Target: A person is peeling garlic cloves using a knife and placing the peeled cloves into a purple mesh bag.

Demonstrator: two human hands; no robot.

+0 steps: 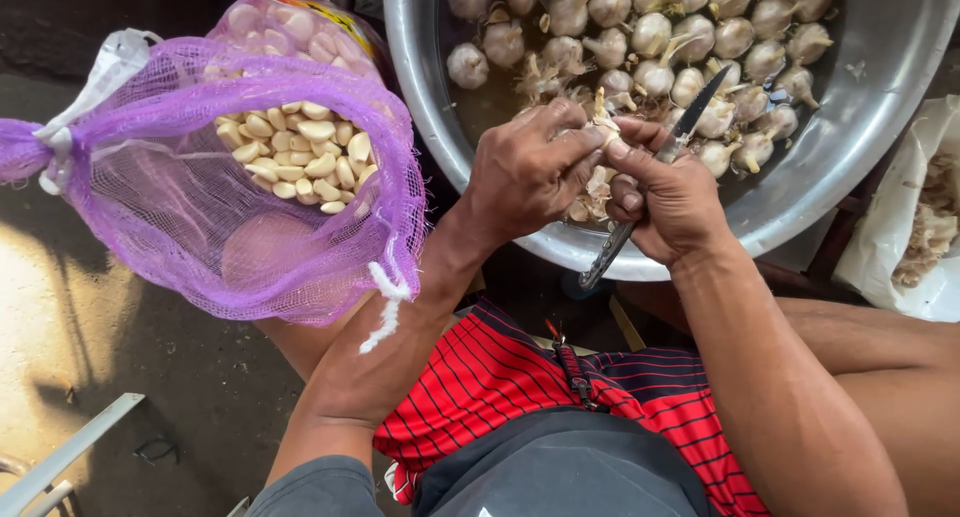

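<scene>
While the left hand [525, 172] pinches a garlic bulb [603, 129] over the metal bowl [850, 147], the right hand [668, 192] grips a knife [650, 182]. Wet garlic could slip, so the blade might nick a finger.

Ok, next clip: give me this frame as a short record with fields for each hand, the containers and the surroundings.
left hand: left hand grips a garlic bulb over the basin's near rim
right hand: right hand holds a knife, blade pointing up over the basin
basin: metal basin with whole garlic heads sitting in water
mesh bag: purple mesh bag, open, holding peeled cloves
right edge: white bag with garlic skins
clothing: red striped shorts
</scene>
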